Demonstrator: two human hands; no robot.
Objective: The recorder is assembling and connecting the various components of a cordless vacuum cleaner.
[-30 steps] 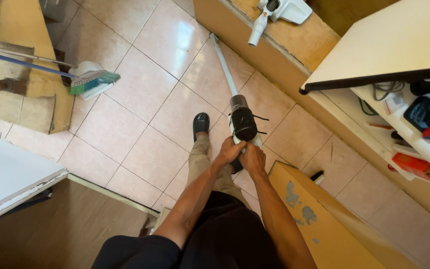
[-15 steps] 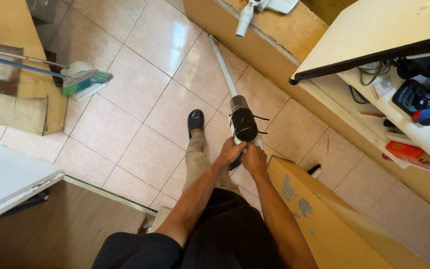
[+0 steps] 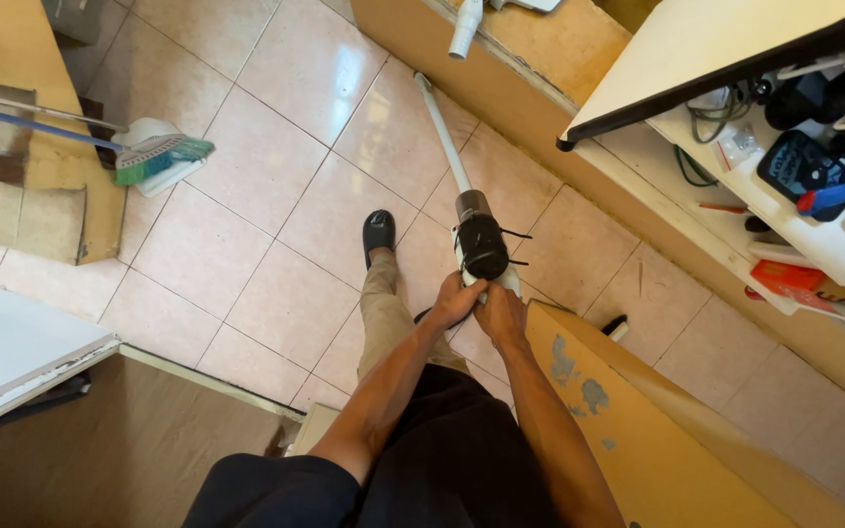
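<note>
A tiled floor (image 3: 276, 196) fills the scene, with a white shelf (image 3: 735, 59) of clutter far right and a broom (image 3: 154, 156) far left. A stick vacuum (image 3: 481, 244) stands near the middle, its white tube (image 3: 442, 132) slanting away to the far wall. The left hand (image 3: 457, 298) and right hand (image 3: 501, 315) are both clasped around its handle, touching each other.

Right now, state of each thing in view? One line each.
left hand: closed on the stick vacuum's near end.
right hand: closed on the same end, touching the left.
stick vacuum: held, slanted, tube end at the floor.
broom: lying low, head on tiles.
white nozzle: detached, lying on the wooden ledge.
</note>
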